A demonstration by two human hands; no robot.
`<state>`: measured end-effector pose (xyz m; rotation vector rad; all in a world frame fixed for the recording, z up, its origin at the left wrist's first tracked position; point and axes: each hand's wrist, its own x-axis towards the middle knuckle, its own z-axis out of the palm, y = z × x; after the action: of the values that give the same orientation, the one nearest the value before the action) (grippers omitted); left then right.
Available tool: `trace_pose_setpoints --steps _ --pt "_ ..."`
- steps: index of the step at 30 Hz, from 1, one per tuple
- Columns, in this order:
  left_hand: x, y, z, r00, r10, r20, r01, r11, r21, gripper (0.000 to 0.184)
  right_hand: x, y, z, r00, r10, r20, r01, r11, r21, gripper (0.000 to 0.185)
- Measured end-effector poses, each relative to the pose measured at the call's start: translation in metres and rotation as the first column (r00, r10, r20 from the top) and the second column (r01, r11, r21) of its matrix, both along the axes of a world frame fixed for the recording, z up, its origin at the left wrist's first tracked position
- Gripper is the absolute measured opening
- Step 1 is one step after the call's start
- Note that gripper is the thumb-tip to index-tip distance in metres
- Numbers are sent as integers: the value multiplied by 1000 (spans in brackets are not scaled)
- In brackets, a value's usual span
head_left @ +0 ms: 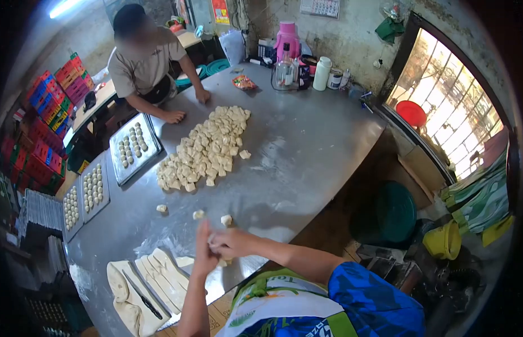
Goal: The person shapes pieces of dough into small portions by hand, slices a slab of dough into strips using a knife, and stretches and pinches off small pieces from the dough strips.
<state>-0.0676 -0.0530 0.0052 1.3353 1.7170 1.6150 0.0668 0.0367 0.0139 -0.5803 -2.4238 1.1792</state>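
Over the near edge of the metal table, my left hand is upright with its fingers stretched and blurred. My right hand presses against it from the right, fingers curled together; what lies between the hands is too blurred to make out. Just beyond them sit single dough pieces, with another farther left. To the left of my hands lies a flat dough sheet cut into strips, a dark-handled knife resting on it. A large heap of cut dough pieces covers the table's middle.
Across the table a person leans with both hands on it. Trays of dough balls line the left side. A packet, bottles and a pink jug stand at the back. A green bin is at right.
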Motion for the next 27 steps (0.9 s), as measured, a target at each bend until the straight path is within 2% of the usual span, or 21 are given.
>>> trace_pose_setpoints --steps 1,2,4,5,6,7,9,11,12,14,16,17,19,21,22,24,26,27 --pt "-1 -1 -2 1000 11 -7 -10 998 56 45 -3 2 4 991 100 -85 -108 990 -87 37" --pt "-1 -2 -3 1000 22 -15 -20 994 111 46 -5 2 4 991 102 -86 -109 991 -83 37" --pt "-11 -8 -23 996 -85 19 87 955 -282 55 -9 -2 0 997 -72 18 72 996 -57 35" --pt "-15 -12 -34 989 -137 52 145 872 -467 60 -10 -5 -3 984 -165 70 168 985 -40 34" --pt "-18 -17 -36 985 -156 76 172 815 -553 63 -11 -9 -6 959 -255 123 260 965 -24 33" --pt "-20 -22 -33 980 -176 99 198 747 -634 66 -13 -8 -13 959 -253 127 258 966 -24 33" --pt "-25 -32 -18 914 -401 -55 339 833 -437 63 -19 12 -38 918 -284 276 276 959 67 31" --pt "-25 -43 -9 784 -573 -239 521 817 -249 61 -16 17 -58 841 -331 429 297 944 147 29" --pt "-28 -44 -13 782 -577 -233 527 814 -246 61 -16 13 -61 836 -336 434 301 942 148 29" --pt "-43 -37 -28 911 -372 -178 328 915 -235 47 -25 7 -65 903 -386 191 316 895 315 28" --pt "-47 -36 -36 985 -135 -109 105 964 -246 35 -29 -3 -64 930 -364 -52 346 819 458 28" --pt "-49 -30 -38 985 -134 -106 105 966 -237 35 -32 0 -61 930 -364 -51 345 815 467 28" --pt "-44 -16 -24 992 -124 -35 121 990 -73 36 -36 -8 -29 966 -215 -143 245 938 244 28" --pt "-41 -18 -13 995 -101 13 101 994 36 36 -42 -21 -8 959 -71 -273 75 997 5 28" --pt "-41 -18 -9 996 -91 23 89 993 75 37 -46 -20 -8 958 -61 -279 65 998 4 28" --pt "-38 -18 -5 982 -188 23 184 919 -348 41 -46 -18 -10 973 -212 -94 218 974 55 28" --pt "-31 -22 -3 960 -270 75 241 661 -711 46 -43 -16 -15 927 -364 91 351 928 126 28" --pt "-28 -26 1 963 -259 71 230 662 -713 46 -40 -6 -15 904 -331 270 294 941 168 28"
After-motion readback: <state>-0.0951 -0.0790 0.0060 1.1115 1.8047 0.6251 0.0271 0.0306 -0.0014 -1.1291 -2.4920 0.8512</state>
